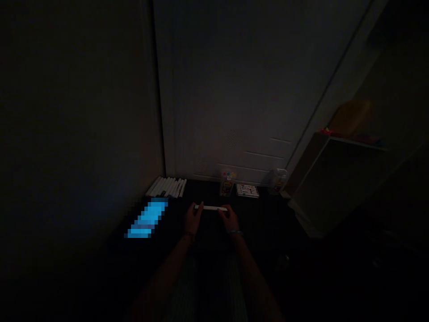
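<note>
While the left hand [192,220] and right hand [229,220] clamp their fingers [201,207] on a marker [210,208], best keep it level; grip lightly, evenly.

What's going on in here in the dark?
A person holds one white pen level over a dark table, with the left hand near one end and the right hand near the other. More white pens lie side by side at the back left. Beyond the hands stands a clear container with coloured tops showing, beside a flat pack.
</note>
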{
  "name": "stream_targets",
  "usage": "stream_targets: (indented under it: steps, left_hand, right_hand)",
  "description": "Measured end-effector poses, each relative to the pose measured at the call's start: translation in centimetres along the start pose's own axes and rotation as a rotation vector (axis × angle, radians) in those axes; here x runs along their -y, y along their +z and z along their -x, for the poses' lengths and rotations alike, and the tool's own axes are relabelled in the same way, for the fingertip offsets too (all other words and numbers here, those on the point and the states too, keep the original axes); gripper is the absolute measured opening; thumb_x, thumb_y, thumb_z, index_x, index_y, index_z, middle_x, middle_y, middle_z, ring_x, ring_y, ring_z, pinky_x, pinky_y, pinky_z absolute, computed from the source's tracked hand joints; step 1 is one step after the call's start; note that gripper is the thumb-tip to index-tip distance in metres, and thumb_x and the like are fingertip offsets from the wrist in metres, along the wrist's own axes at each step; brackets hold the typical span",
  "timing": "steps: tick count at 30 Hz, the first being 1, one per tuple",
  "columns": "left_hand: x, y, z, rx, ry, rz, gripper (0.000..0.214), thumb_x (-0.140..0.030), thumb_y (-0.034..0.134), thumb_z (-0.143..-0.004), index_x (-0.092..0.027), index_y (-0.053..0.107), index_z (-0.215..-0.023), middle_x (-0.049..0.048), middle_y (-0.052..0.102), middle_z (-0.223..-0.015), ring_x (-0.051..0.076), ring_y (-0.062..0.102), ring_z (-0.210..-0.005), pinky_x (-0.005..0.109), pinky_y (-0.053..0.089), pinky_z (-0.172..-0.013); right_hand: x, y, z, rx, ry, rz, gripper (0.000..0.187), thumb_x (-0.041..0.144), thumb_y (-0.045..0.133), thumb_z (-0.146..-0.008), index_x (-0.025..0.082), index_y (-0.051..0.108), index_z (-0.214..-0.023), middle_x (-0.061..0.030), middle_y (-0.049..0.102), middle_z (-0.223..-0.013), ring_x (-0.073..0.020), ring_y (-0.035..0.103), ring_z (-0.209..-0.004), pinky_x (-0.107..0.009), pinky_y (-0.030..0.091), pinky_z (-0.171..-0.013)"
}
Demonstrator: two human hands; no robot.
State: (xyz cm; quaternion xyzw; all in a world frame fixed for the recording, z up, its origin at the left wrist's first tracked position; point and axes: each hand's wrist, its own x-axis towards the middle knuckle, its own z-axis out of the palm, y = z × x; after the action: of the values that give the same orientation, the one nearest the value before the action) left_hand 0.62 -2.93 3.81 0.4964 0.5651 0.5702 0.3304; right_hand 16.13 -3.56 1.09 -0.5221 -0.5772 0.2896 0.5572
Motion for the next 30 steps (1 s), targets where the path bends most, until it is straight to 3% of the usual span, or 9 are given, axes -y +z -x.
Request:
stream_targets:
  steps: [8, 13, 19, 24, 30]
  left_hand:
    - [-0.4, -0.1, 0.0, 0.020, 0.046, 0.006, 0.042, -0.060, 0.047, -0.065, -0.019, 0.049, -0.058, -0.0059, 0.039, -0.047, 0.009, 0.039, -0.047, 0.019, 0.030, -0.045]
    - [0.2, 0.0, -0.3, 0.014, 0.043, 0.010, 0.043, -0.060, 0.047, -0.065, -0.018, 0.050, -0.062, -0.0052, 0.042, -0.050, 0.008, 0.039, -0.049, 0.019, 0.030, -0.046]
    - [1.2, 0.3, -0.6, 0.015, 0.004, 0.017, 0.044, -0.060, 0.047, -0.065, -0.016, 0.051, -0.067, -0.0060, 0.041, -0.052, 0.007, 0.037, -0.049, 0.018, 0.029, -0.047]
    - [1.5, 0.3, -0.7, 0.035, 0.054, 0.021, 0.041, -0.058, 0.046, -0.067, -0.017, 0.050, -0.066, -0.0059, 0.042, -0.054, 0.007, 0.037, -0.050, 0.018, 0.030, -0.048]
    - [1.4, 0.1, -0.7, 0.046, 0.089, -0.025, 0.035, -0.053, 0.045, -0.070, -0.019, 0.050, -0.066, -0.0061, 0.042, -0.053, 0.008, 0.039, -0.050, 0.018, 0.031, -0.049]
  right_hand:
    - [-0.6, 0.4, -0.2, -0.011, -0.029, -0.063, 0.028, 0.043, 0.047, -0.077, 0.022, 0.052, -0.095, 0.0005, 0.061, -0.069, -0.0143, 0.057, -0.065, -0.024, 0.044, -0.058]
    - [-0.4, 0.5, -0.2, 0.041, -0.042, -0.086, 0.029, 0.037, 0.054, -0.072, 0.024, 0.051, -0.098, -0.0001, 0.062, -0.081, -0.0147, 0.059, -0.073, -0.024, 0.045, -0.063]
    - [-0.5, 0.5, -0.2, 0.049, -0.044, -0.071, 0.031, 0.034, 0.059, -0.068, 0.024, 0.052, -0.096, 0.0022, 0.062, -0.076, -0.0136, 0.058, -0.067, -0.023, 0.044, -0.059]
    - [-0.4, 0.4, -0.3, 0.071, -0.010, -0.122, 0.029, 0.039, 0.058, -0.068, 0.022, 0.054, -0.091, 0.0014, 0.060, -0.074, -0.0140, 0.057, -0.068, -0.023, 0.044, -0.059]
    - [-0.4, 0.2, -0.4, -0.051, -0.051, -0.005, 0.026, 0.042, 0.059, -0.066, 0.020, 0.060, -0.080, -0.0007, 0.059, -0.078, -0.0145, 0.054, -0.073, -0.023, 0.041, -0.064]
